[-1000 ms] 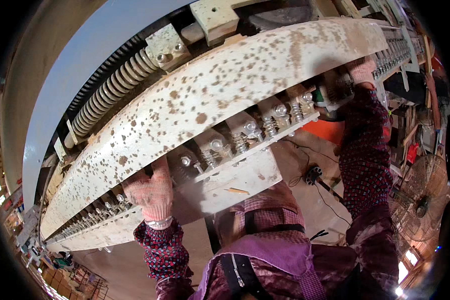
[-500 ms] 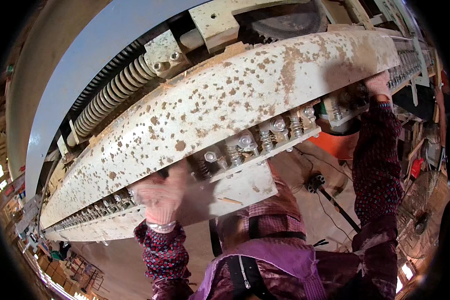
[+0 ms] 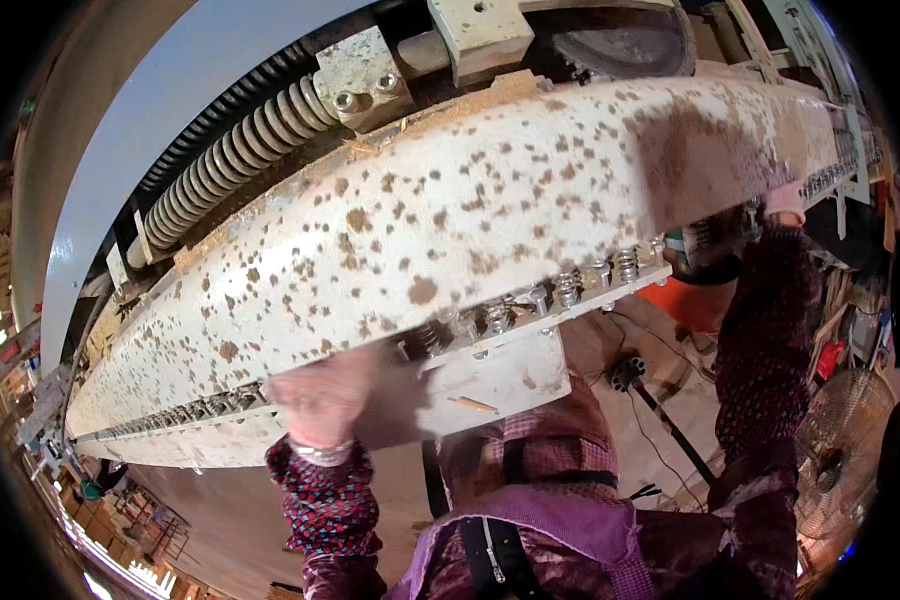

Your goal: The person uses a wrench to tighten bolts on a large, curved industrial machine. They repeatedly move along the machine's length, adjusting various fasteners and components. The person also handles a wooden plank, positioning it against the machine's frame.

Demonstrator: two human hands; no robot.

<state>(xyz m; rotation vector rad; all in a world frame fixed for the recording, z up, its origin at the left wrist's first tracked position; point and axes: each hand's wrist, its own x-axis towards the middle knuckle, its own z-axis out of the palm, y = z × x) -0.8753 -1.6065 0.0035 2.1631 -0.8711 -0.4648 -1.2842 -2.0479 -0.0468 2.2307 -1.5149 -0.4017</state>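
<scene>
Here's the speckled white cover (image 3: 420, 220), stretching right across in front of the person, with the left hand (image 3: 322, 395) a blur at its lower edge and the right hand (image 3: 785, 203) at its right end, both partly hidden, so I can't tell whether either is gripping. That wide spacing probably gives steadier control of something so long! Below the cover, springs (image 3: 568, 288) line a rail (image 3: 600, 299), and a pencil-like stick (image 3: 473, 404) rests on a panel (image 3: 525, 372), likely because it's flat.

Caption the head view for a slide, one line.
Pink-gloved left hand and pink-gloved right hand at the lower edge of a long white brown-spotted panel, metal coil springs beneath.
</scene>
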